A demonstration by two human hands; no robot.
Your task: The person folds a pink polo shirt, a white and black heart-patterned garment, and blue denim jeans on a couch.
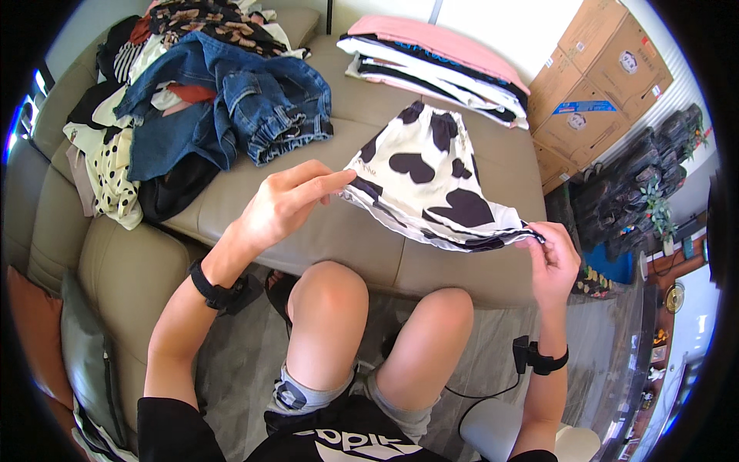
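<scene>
A white pair of shorts or skirt with black heart-like patches point(433, 167) is spread over the beige leather sofa point(277, 213). Its gathered elastic waist points away from me, and the wide hem faces my knees. My left hand point(288, 199) pinches the hem's left corner between thumb and fingers. At the opposite corner, my right hand point(551, 254) grips the bunched hem edge. The hem sags a little between both hands. Whether the garment has separate legs, I cannot tell.
A loose heap of clothes with blue denim jeans point(231, 98) lies at the left. Behind the garment is a stack of folded clothes point(433, 63). Cardboard boxes point(600, 86) and a dark rock fountain point(629, 173) stand at the right. A grey cushion point(89, 346) leans at the lower left.
</scene>
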